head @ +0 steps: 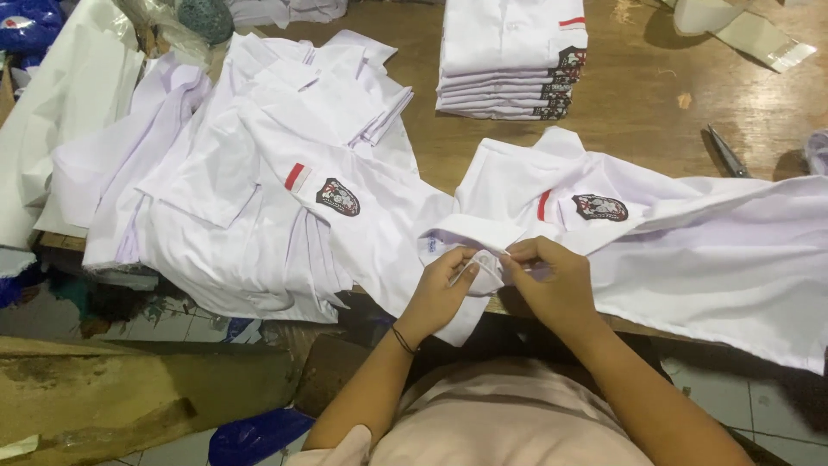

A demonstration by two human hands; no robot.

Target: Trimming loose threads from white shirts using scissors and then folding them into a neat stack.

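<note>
The white shirt [604,233] lies spread at the near edge of the wooden table [638,95], its collar pinched closed between left hand [442,289] and right hand [552,280], seemingly mid-fold or buttoning, which likely calls for a firm, even grip.

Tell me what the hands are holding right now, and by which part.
Both the left hand and right hand pinch the white shirt at its collar edge, near the table's front.

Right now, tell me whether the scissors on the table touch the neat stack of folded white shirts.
Apart. The head view shows the scissors lying well to the right of the stack of folded shirts, with bare wooden table between them.
</note>
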